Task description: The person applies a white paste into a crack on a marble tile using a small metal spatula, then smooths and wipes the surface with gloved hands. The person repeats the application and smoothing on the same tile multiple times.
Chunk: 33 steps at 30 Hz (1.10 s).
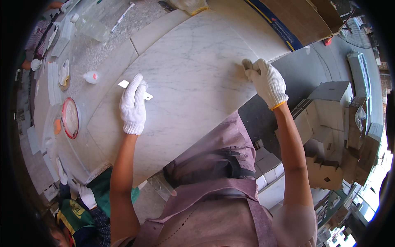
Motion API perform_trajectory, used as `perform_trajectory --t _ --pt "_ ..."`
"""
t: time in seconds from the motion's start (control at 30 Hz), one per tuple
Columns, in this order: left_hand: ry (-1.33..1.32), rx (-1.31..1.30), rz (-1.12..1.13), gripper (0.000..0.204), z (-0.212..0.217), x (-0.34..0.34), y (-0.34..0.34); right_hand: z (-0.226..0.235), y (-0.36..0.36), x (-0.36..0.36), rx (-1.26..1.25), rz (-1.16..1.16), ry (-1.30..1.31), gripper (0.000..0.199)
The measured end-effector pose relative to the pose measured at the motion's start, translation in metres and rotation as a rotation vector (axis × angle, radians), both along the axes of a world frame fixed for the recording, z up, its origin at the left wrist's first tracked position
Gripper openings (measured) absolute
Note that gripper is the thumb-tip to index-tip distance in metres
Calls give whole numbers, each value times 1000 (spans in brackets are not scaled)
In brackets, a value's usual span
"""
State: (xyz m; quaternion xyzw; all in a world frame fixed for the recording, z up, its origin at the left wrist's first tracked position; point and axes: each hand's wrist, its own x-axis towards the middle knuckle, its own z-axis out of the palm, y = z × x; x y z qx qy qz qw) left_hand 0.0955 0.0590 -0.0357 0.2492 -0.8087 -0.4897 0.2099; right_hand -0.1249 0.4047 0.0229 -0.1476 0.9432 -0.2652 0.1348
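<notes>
A large white marble slab [193, 78] with grey veins lies flat in front of me. My left hand [133, 105], in a white knit glove, presses a small flat metal blade [147, 97] down on the slab's left part. A second small white piece [123, 84] lies just beyond my fingers. My right hand [266, 81], also gloved, grips the slab's right edge, fingers curled over the top.
A clear plastic bottle [91, 27] and a small white squeeze bottle [91, 77] stand on the speckled bench at left. A red-rimmed round disc [70, 117] lies nearby. Another person's gloved hand [87, 196] shows at lower left. Stacked stone blocks [325, 123] sit at right.
</notes>
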Motion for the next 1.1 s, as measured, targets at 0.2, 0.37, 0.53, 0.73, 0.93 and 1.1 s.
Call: perform_trajectory --t 0.2,0.37,0.53,0.73,0.93,1.1 --pt "4 -11 23 35 2 -1 3 -8 7 -4 46 59 67 30" --pt "-18 -44 35 36 5 -4 2 -5 12 -36 -156 -49 -102 27" --pt "49 0 29 34 5 -2 5 17 36 23 -379 -99 -183 19" --pt "76 55 34 34 7 -3 6 13 8 93 -387 372 -160 28" --pt "130 264 145 38 10 22 16 19 -18 76 -448 301 -159 29" --pt "99 306 228 34 14 68 39 9 -54 69 -431 211 -421 23"
